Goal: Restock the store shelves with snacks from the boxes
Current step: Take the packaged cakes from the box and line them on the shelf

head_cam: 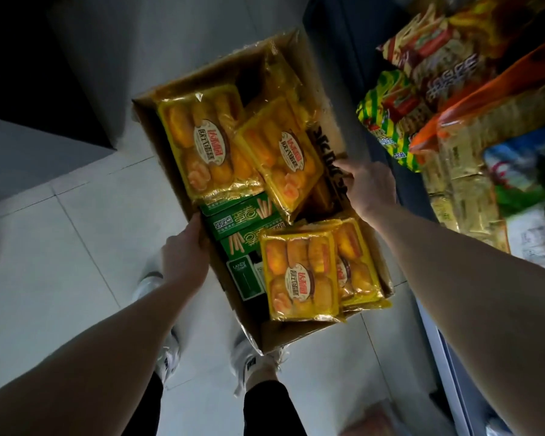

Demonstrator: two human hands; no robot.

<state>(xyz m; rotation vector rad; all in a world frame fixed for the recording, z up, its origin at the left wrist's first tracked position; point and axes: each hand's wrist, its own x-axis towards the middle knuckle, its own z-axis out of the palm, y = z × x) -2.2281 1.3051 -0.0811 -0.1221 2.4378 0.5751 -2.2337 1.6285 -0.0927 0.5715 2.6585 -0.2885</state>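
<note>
Both hands' grip on box sides.

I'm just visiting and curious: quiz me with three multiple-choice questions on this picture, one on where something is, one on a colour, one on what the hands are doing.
1. Where do the green boxes lie?
A. Inside the cardboard box
B. On the floor
C. On the shelf

2. What colour are the cake packs?
A. Blue
B. Yellow
C. White

3. What are the hands doing?
A. Hanging free
B. Both holding one pack
C. Each gripping a side of the cardboard box

Answers:
1 A, they sit between the packs within its walls.
2 B, yellow wrapping shows on each.
3 C, the left hand and right hand curl over opposite edges.
</note>
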